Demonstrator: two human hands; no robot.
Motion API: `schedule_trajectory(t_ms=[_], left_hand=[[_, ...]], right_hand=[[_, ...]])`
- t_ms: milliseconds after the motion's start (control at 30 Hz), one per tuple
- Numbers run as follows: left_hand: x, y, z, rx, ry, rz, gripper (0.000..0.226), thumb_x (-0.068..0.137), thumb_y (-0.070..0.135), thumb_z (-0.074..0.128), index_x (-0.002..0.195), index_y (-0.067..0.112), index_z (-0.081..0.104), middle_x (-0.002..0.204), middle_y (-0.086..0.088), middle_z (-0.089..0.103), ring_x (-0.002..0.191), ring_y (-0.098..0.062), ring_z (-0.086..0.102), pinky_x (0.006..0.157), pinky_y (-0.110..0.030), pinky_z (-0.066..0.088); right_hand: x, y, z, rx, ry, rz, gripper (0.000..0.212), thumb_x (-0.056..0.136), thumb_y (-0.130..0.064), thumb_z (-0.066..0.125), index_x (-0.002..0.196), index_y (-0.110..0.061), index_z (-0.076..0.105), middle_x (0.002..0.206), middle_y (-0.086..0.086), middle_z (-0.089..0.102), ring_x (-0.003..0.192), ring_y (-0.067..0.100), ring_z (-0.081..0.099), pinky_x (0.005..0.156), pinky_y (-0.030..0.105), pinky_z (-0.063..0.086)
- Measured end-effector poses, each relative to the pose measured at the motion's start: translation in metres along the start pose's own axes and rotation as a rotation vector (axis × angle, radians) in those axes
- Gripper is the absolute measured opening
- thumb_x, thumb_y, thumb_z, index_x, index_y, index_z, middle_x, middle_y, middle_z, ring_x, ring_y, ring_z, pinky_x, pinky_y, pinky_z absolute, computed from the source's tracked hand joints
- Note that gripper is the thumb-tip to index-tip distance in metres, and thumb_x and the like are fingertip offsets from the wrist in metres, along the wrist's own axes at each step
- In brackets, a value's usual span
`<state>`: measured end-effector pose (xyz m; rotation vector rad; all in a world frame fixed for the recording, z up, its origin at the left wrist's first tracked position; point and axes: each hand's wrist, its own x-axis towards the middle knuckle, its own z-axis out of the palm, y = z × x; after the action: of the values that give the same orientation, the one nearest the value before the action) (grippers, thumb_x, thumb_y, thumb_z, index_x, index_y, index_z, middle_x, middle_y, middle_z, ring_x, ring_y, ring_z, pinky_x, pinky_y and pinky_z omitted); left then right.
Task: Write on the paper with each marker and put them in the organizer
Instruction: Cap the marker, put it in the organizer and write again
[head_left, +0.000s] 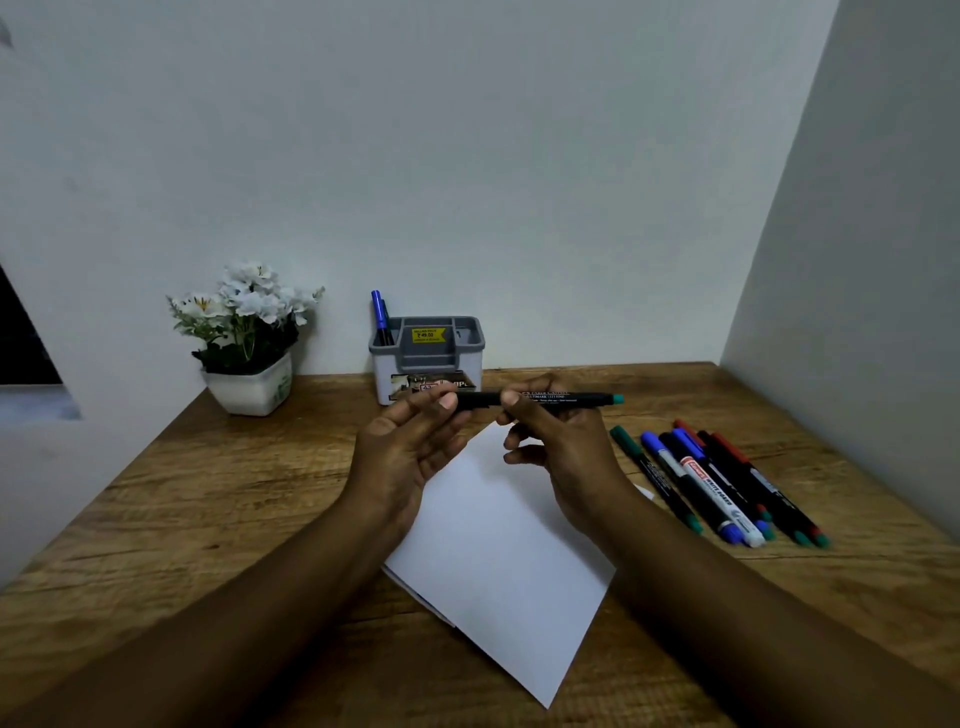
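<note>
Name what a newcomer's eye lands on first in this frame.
Two hands meet mid-frame over the white paper: the left hand and right hand pinch a black marker held level, its teal end pointing right. A fanned row of markers lies on the wooden desk to the right. Behind stand the grey organizer, with a blue marker upright in its left slot, and a potted white-flowered plant.

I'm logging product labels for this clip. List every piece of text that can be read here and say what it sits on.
"ULTIMARK" on the black marker held by the left hand and right hand; the brand line above it and the small print are blurred.
"49.00" on the yellow sticker inside the organizer; other lines unreadable.
"WHITE BOARD" on the whiteboard marker on the table; its red logo is unreadable.
The organizer's front label: unreadable.
</note>
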<state>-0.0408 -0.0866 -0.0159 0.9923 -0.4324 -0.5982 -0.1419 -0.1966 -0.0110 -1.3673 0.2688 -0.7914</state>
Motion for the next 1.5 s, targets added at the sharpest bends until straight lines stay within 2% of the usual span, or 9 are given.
schedule_trajectory(t_ms=[367, 500, 633, 733, 800, 900, 1100, 1367, 1500], left_hand=[[0.000, 0.005, -0.007, 0.008, -0.071, 0.043, 0.028, 0.070, 0.013, 0.065, 0.098, 0.011, 0.066, 0.081, -0.005, 0.075, 0.072, -0.009, 0.071, 0.056, -0.017, 0.054], [0.004, 0.011, -0.015, 0.076, -0.169, 0.046, 0.029, 0.075, 0.017, 0.063, 0.103, 0.011, 0.065, 0.093, -0.014, 0.073, 0.085, -0.023, 0.072, 0.071, -0.029, 0.059], [0.013, 0.037, -0.042, 0.601, -0.294, 0.205, 0.036, 0.084, 0.019, 0.059, 0.120, 0.017, 0.060, 0.116, -0.001, 0.067, 0.109, -0.010, 0.062, 0.091, -0.025, 0.050], [0.016, 0.051, -0.072, 1.018, -0.437, 0.098, 0.043, 0.083, 0.035, 0.062, 0.125, 0.039, 0.052, 0.128, 0.025, 0.050, 0.109, 0.018, 0.048, 0.090, -0.009, 0.040], [0.015, 0.046, -0.093, 1.210, -0.491, 0.007, 0.053, 0.078, 0.056, 0.062, 0.127, 0.051, 0.045, 0.137, 0.027, 0.040, 0.120, 0.014, 0.037, 0.098, -0.018, 0.032], [0.018, 0.031, -0.108, 1.390, -0.545, 0.009, 0.059, 0.077, 0.062, 0.059, 0.131, 0.055, 0.036, 0.145, 0.026, 0.027, 0.136, 0.002, 0.021, 0.109, -0.026, 0.020], [0.024, 0.024, -0.111, 1.516, -0.628, 0.063, 0.066, 0.066, 0.081, 0.044, 0.127, 0.059, 0.033, 0.148, 0.027, 0.019, 0.139, 0.004, 0.008, 0.114, -0.031, 0.007], [0.031, 0.019, -0.114, 1.582, -0.623, 0.067, 0.074, 0.066, 0.086, 0.034, 0.133, 0.057, 0.028, 0.150, 0.028, 0.016, 0.139, 0.004, 0.005, 0.117, -0.037, 0.004], [0.031, 0.017, -0.113, 1.595, -0.609, 0.051, 0.071, 0.068, 0.082, 0.035, 0.134, 0.057, 0.025, 0.151, 0.028, 0.014, 0.139, 0.005, 0.002, 0.115, -0.035, 0.001]], right_hand=[[-0.007, 0.004, 0.008, -0.003, 0.012, 0.005, 0.014, 0.086, -0.019, 0.065, 0.090, -0.009, 0.057, 0.068, 0.003, 0.062, 0.050, 0.012, 0.051, 0.045, 0.022, 0.041], [-0.013, -0.002, 0.016, -0.012, -0.090, -0.060, 0.005, 0.090, -0.016, 0.060, 0.095, -0.015, 0.061, 0.072, 0.004, 0.065, 0.056, 0.016, 0.058, 0.047, 0.025, 0.047], [-0.014, -0.008, 0.016, -0.093, -0.134, -0.139, 0.020, 0.091, -0.011, 0.057, 0.111, -0.014, 0.061, 0.089, 0.004, 0.072, 0.073, 0.015, 0.066, 0.057, 0.028, 0.054], [-0.002, -0.014, 0.009, -0.203, -0.213, -0.218, 0.034, 0.094, 0.001, 0.048, 0.122, -0.014, 0.057, 0.108, 0.002, 0.068, 0.083, 0.008, 0.066, 0.062, 0.028, 0.056], [0.011, -0.015, 0.009, -0.206, -0.238, -0.178, 0.036, 0.097, 0.001, 0.041, 0.126, -0.016, 0.055, 0.118, 0.006, 0.064, 0.085, 0.007, 0.064, 0.060, 0.022, 0.053], [0.034, -0.013, 0.016, -0.217, -0.195, -0.141, 0.029, 0.096, -0.005, 0.048, 0.119, -0.014, 0.062, 0.111, 0.005, 0.067, 0.086, 0.005, 0.065, 0.061, 0.018, 0.050], [0.098, -0.014, 0.053, -0.322, -0.036, -0.197, 0.021, 0.086, -0.005, 0.064, 0.083, -0.023, 0.053, 0.096, 0.015, 0.065, 0.088, 0.025, 0.067, 0.073, 0.038, 0.059], [0.172, -0.002, 0.102, -0.374, 0.073, -0.230, 0.034, 0.078, -0.006, 0.072, 0.093, -0.015, 0.043, 0.084, 0.005, 0.066, 0.081, 0.025, 0.067, 0.081, 0.046, 0.054], [0.187, 0.014, 0.112, -0.531, 0.048, -0.156, 0.030, 0.071, -0.009, 0.078, 0.076, -0.022, 0.051, 0.078, 0.004, 0.068, 0.086, 0.023, 0.067, 0.083, 0.046, 0.053]])
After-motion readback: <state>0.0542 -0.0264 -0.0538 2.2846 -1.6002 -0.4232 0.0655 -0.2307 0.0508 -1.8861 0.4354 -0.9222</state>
